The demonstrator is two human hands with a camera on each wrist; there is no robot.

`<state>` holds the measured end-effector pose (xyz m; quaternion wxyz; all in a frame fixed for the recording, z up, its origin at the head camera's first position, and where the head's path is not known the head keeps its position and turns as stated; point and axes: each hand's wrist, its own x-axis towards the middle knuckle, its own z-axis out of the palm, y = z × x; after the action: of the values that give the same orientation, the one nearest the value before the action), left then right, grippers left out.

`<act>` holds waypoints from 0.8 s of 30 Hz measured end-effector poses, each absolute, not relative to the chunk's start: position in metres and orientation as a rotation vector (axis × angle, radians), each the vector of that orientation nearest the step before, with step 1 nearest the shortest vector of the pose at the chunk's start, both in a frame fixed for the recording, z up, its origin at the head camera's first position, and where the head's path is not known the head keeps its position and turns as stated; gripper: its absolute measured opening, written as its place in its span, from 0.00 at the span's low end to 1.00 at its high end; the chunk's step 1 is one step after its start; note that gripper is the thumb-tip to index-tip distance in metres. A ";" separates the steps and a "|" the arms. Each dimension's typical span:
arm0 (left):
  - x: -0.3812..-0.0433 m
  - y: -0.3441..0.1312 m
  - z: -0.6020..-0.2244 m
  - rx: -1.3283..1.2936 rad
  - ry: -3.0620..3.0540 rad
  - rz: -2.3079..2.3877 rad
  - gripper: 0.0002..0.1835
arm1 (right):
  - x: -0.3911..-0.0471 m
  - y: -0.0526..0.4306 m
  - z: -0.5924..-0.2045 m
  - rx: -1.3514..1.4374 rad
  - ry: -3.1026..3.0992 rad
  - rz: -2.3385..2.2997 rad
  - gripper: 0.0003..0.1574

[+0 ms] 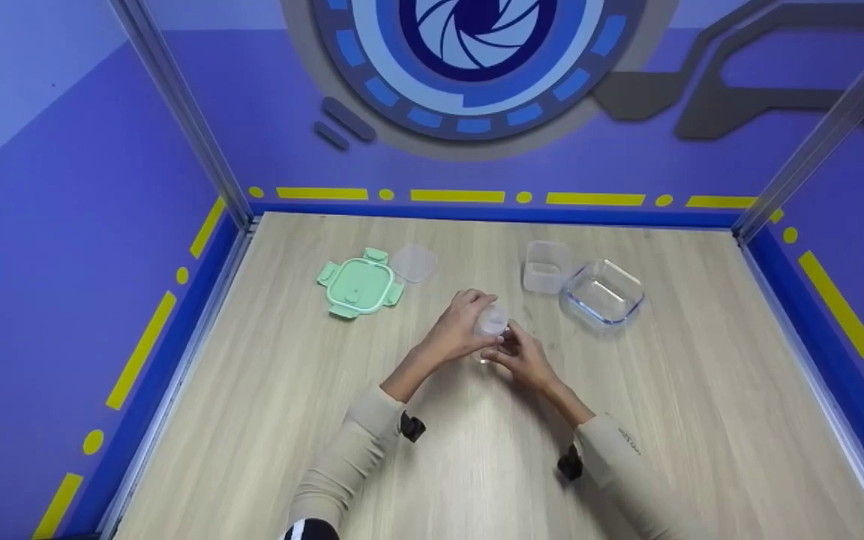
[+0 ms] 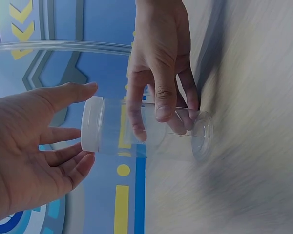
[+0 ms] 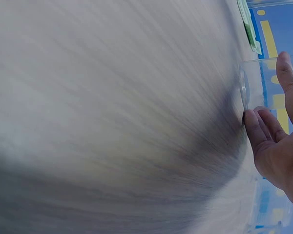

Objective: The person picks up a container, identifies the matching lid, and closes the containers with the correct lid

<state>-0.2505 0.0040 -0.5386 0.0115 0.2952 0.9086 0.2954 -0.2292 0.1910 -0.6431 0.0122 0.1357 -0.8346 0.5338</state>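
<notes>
A clear jar (image 2: 180,147) with a white screw lid (image 2: 92,124) stands upright near the middle of the table, between my two hands. My left hand (image 1: 458,330) has its thumb and fingertips around the lid from the left. Lower down, my right hand (image 1: 526,360) grips the jar's clear body from the right, thumb on one side and fingers on the other. In the right wrist view the right hand (image 3: 283,141) is close to the tabletop by the jar's base. The jar looks empty through its wall.
A green clip lid (image 1: 361,286) lies at the back left, beside a translucent flat lid (image 1: 415,262). At the back right stand a translucent plastic container (image 1: 547,267) and a square glass dish (image 1: 604,294). Blue and purple panels (image 1: 432,172) enclose the wooden table (image 1: 267,390).
</notes>
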 end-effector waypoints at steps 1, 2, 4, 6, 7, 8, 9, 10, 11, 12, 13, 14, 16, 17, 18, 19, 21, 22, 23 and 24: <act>-0.250 0.004 -0.539 0.919 2.852 0.912 0.36 | -0.229 0.191 -0.643 0.414 -2.606 1.677 0.27; -0.250 0.005 -0.539 0.917 2.872 0.901 0.36 | -0.229 0.191 -0.643 0.411 -2.612 1.682 0.27; -0.249 0.005 -0.539 0.905 2.904 0.887 0.35 | -0.229 0.191 -0.643 0.392 -2.628 1.681 0.27; -0.248 0.006 -0.539 0.902 2.924 0.881 0.34 | -0.228 0.191 -0.642 0.376 -2.637 1.676 0.28; -0.248 0.006 -0.539 0.902 2.930 0.879 0.33 | -0.228 0.191 -0.642 0.377 -2.631 1.670 0.28; -0.248 0.006 -0.539 0.905 2.931 0.884 0.32 | -0.226 0.190 -0.638 0.376 -2.624 1.674 0.28; -0.248 0.006 -0.540 0.910 2.929 0.888 0.32 | -0.226 0.190 -0.637 0.377 -2.618 1.677 0.28; -0.248 0.006 -0.540 0.917 2.923 0.894 0.31 | -0.226 0.190 -0.638 0.381 -2.612 1.673 0.28; -0.248 0.006 -0.540 0.932 2.921 0.901 0.31 | -0.227 0.190 -0.638 0.390 -2.604 1.672 0.28; -0.249 0.006 -0.540 0.945 2.915 0.902 0.31 | -0.227 0.190 -0.638 0.392 -2.602 1.671 0.29; -0.249 0.006 -0.540 0.958 2.908 0.901 0.30 | -0.227 0.190 -0.638 0.394 -2.607 1.658 0.28; -0.250 0.005 -0.540 0.974 2.899 0.898 0.30 | -0.228 0.190 -0.639 0.386 -2.615 1.655 0.27; -0.251 0.005 -0.540 1.003 2.881 0.883 0.30 | -0.230 0.191 -0.643 0.388 -2.629 1.633 0.27; -0.251 0.004 -0.540 1.018 2.870 0.874 0.30 | -0.230 0.191 -0.643 0.388 -2.637 1.632 0.28; -0.252 0.004 -0.539 1.029 2.856 0.866 0.30 | -0.230 0.192 -0.643 0.389 -2.638 1.632 0.28; -0.253 0.004 -0.539 1.038 2.841 0.865 0.30 | -0.230 0.192 -0.643 0.391 -2.634 1.642 0.29; -0.253 0.003 -0.538 1.056 2.814 0.861 0.31 | -0.230 0.192 -0.642 0.392 -2.622 1.672 0.30; -0.254 0.003 -0.538 1.061 2.801 0.863 0.31 | -0.230 0.192 -0.642 0.393 -2.615 1.682 0.31; -0.254 0.002 -0.537 1.069 2.792 0.865 0.31 | -0.230 0.192 -0.642 0.388 -2.609 1.699 0.31; -0.254 0.001 -0.537 1.076 2.786 0.864 0.31 | -0.230 0.191 -0.642 0.387 -2.601 1.708 0.32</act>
<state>-0.2540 0.0014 -0.5370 0.0163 0.3461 0.8959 0.2780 -0.2297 0.1914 -0.6420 0.0027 0.1233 -0.8295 0.5447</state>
